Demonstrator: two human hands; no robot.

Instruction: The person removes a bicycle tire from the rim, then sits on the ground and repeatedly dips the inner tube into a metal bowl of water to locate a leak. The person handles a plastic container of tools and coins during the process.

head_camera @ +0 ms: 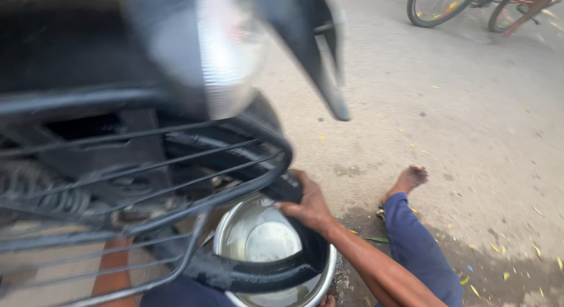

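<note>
Black inner tube [258, 272] in right grip [308, 204]

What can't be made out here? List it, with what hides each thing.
- Left hand: hidden in the head view behind the blurred black guard rail; only a forearm shows below.
- Right hand fingers: partly tucked behind the black rubber tube it grips.
- Steel basin: cut off by the bottom edge.
- Scooter body: motion-blurred.
- Bicycles: cropped at the top edge.
</note>
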